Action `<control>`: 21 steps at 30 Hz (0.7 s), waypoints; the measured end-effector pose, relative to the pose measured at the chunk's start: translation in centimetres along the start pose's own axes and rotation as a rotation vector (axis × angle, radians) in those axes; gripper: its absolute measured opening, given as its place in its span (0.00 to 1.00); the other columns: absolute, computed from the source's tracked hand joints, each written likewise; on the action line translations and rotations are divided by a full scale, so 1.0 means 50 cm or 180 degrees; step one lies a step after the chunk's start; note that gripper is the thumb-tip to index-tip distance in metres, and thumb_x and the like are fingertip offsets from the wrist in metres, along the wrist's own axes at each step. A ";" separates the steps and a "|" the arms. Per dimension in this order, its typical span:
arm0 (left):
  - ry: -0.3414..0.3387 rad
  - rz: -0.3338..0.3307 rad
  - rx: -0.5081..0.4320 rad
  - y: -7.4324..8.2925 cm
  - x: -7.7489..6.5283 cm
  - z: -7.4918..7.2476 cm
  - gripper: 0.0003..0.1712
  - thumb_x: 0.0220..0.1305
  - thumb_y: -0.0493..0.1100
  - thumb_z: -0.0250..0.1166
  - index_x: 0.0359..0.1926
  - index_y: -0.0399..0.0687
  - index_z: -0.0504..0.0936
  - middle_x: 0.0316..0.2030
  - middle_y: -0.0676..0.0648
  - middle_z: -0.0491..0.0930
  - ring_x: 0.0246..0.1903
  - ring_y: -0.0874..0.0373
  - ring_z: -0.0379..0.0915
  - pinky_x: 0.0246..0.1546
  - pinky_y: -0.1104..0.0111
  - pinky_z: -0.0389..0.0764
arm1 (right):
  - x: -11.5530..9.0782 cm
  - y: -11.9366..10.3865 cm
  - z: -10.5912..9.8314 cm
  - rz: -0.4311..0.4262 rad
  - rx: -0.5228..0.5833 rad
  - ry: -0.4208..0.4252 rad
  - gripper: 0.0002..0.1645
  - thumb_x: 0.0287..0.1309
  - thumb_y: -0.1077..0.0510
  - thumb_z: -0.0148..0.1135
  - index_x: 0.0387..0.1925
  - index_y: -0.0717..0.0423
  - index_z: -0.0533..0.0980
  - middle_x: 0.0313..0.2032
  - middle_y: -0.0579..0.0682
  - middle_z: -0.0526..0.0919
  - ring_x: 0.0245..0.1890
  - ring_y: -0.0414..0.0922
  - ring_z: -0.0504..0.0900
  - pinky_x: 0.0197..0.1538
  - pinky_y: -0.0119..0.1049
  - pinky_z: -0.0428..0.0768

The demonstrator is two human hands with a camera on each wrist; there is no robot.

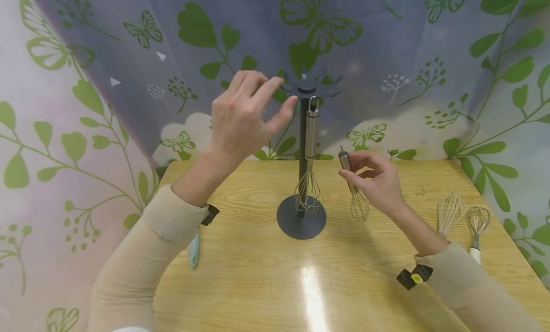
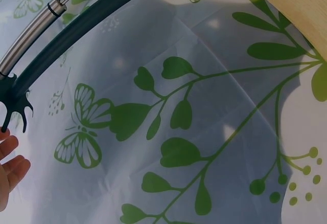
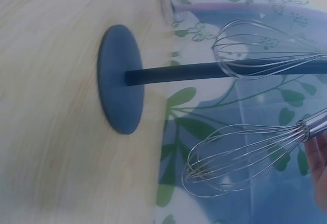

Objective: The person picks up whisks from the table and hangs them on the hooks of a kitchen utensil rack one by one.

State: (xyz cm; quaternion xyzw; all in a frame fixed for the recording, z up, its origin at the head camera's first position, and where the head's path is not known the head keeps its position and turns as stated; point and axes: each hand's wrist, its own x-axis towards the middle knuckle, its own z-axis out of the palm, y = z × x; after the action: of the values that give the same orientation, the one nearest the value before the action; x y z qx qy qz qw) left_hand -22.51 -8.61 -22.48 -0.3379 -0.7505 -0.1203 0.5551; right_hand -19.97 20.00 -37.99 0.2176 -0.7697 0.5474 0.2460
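A dark stand with a round base and a ring of hooks at its top stands on the table. One steel-handled whisk hangs from a hook on its front side. My left hand is raised beside the hooks, its fingertips at the end of one; the thumb stands apart from the other fingers. To the right of the stand, my right hand pinches a second steel-handled whisk by its handle, wires downward. In the right wrist view this whisk's wire loops hang clear of the stand.
Two more whisks, one with pale wires and one with a white handle, lie at the table's right side. A light blue handle shows beside my left forearm. A leaf-patterned curtain hangs behind the wooden table.
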 end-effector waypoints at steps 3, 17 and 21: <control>0.0004 0.0004 -0.0004 0.000 0.000 0.000 0.18 0.70 0.52 0.68 0.45 0.40 0.90 0.35 0.41 0.86 0.40 0.45 0.83 0.25 0.61 0.86 | 0.011 -0.012 0.004 -0.0067 0.0127 0.0069 0.22 0.49 0.78 0.75 0.49 0.70 0.83 0.35 0.27 0.84 0.33 0.28 0.83 0.31 0.20 0.83; 0.0011 0.0030 0.0002 -0.002 -0.001 0.001 0.18 0.70 0.52 0.68 0.45 0.40 0.90 0.35 0.41 0.86 0.40 0.45 0.83 0.25 0.61 0.86 | 0.048 -0.055 0.018 -0.0269 0.0494 0.0253 0.21 0.48 0.81 0.72 0.47 0.78 0.80 0.35 0.30 0.87 0.33 0.29 0.85 0.31 0.20 0.83; 0.0005 0.0034 0.0007 -0.002 0.000 0.001 0.18 0.70 0.52 0.68 0.45 0.40 0.90 0.35 0.41 0.86 0.40 0.45 0.83 0.26 0.62 0.87 | 0.055 -0.066 0.021 -0.0287 0.0650 0.0283 0.21 0.49 0.82 0.71 0.47 0.79 0.79 0.34 0.33 0.88 0.33 0.30 0.85 0.31 0.21 0.83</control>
State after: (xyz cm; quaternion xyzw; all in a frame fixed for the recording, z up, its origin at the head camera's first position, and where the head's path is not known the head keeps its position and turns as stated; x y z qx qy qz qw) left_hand -22.58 -8.66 -22.48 -0.3412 -0.7484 -0.1168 0.5567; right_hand -20.28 17.81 -34.16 0.2514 -0.6877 0.6204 0.2809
